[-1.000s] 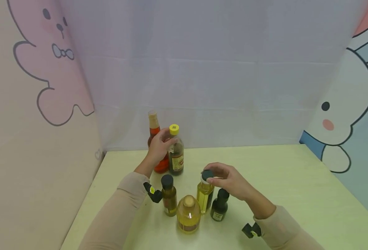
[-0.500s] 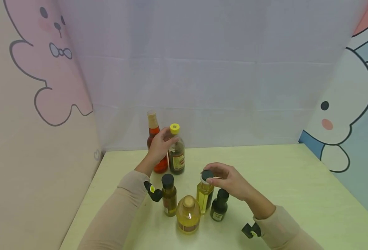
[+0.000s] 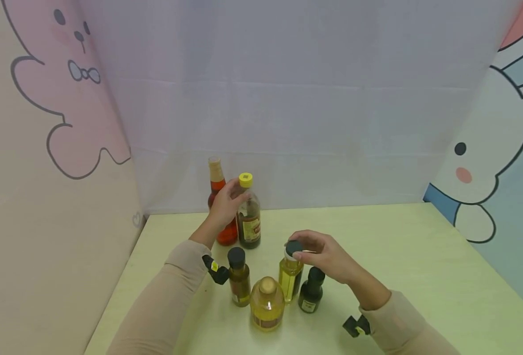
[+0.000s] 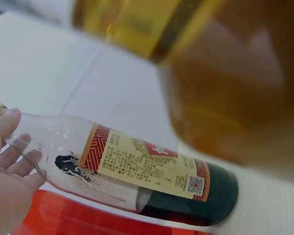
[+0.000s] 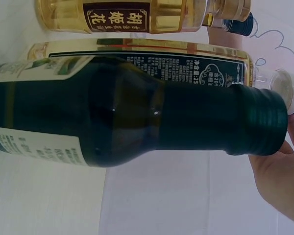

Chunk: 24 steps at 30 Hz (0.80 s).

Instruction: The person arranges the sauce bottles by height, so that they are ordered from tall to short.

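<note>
At the back left, my left hand [image 3: 226, 204] curls around the neck of a yellow-capped bottle of dark sauce [image 3: 249, 229]. That bottle stands upright, its red and cream label [image 4: 142, 164] showing in the left wrist view. Close behind the same hand is a taller bottle of red liquid [image 3: 228, 234], partly covered by it. Nearer the middle, my right hand [image 3: 328, 254] holds the dark green cap [image 3: 294, 247] of a clear bottle of yellow oil [image 3: 290, 278] between thumb and fingers. The oil bottle stands on the table.
In front stand a round gold-capped oil bottle [image 3: 267, 305], a black-capped bottle [image 3: 239, 283] to its left and a small dark bottle [image 3: 310, 293] to its right. The pale table [image 3: 376, 231] meets a hanging cloth [image 3: 301, 123] at the back.
The yellow-capped bottle and my left hand shift very slightly, with the cap now a little higher and to the left. My right hand stays on the oil bottle's cap.
</note>
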Available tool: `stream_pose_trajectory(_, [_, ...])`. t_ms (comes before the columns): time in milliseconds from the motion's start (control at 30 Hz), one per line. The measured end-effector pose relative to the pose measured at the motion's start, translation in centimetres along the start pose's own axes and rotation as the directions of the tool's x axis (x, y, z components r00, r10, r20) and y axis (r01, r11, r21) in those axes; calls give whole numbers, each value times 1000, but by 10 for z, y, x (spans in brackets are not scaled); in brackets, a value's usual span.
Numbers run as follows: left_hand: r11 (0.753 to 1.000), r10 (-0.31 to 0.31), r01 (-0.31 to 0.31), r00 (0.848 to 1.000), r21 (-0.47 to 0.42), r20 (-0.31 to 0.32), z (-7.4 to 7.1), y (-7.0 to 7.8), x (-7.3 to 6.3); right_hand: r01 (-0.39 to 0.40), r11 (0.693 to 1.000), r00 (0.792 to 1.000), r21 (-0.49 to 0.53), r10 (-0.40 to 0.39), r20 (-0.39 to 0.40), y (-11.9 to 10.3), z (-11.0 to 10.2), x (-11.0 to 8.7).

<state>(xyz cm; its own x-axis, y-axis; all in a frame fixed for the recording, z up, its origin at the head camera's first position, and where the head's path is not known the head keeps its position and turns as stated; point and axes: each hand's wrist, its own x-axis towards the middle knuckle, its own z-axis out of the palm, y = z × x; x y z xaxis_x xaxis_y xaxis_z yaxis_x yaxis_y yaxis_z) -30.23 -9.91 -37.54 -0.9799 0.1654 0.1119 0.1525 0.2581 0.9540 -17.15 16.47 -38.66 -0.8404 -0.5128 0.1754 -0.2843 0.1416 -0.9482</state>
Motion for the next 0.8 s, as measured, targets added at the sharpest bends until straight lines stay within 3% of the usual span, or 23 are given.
stream_pose_trajectory(800, [997,-3,-1,999,72,52,-3,4,7,23,1000,1000,-9,-23,11,2,0,1])
